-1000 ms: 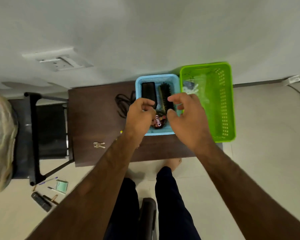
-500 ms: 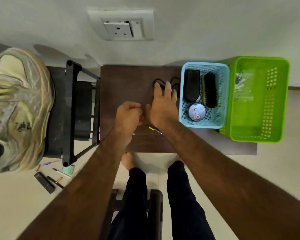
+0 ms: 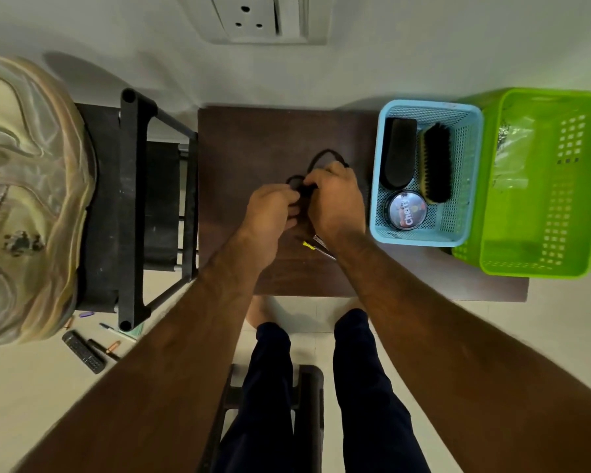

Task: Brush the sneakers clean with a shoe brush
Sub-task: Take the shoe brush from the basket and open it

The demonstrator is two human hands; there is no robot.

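1. White wall and pale floor tiles are seen from above, with a wall socket (image 3: 253,18) set at the top edge.
2. A dark wooden table (image 3: 253,138) is placed against the wall.
3. The left hand (image 3: 270,213) and the right hand (image 3: 338,206) are held close together over the middle of the table, fingers curled.
4. A black cord (image 3: 325,154) is gripped between both hands, and loops of it are seen just beyond the fingertips. It may be a shoelace or a thin cable; this cannot be told.
5. A blue basket (image 3: 420,237) is set on the right of the table. The shoe brush (image 3: 435,162) is laid in it, bristles up, untouched.
6. A black oblong pad (image 3: 399,151) is laid beside the brush, and a polish tin (image 3: 406,210) is placed in front of both.
7. A green basket (image 3: 533,268) is set touching the blue one on its right.
8. A worn beige sneaker (image 3: 24,186) is seen at far left, blurred, beside a black stool (image 3: 132,206), well apart from the hands.
9. A small yellow-tipped tool (image 3: 313,245) is laid on the table by the right wrist.
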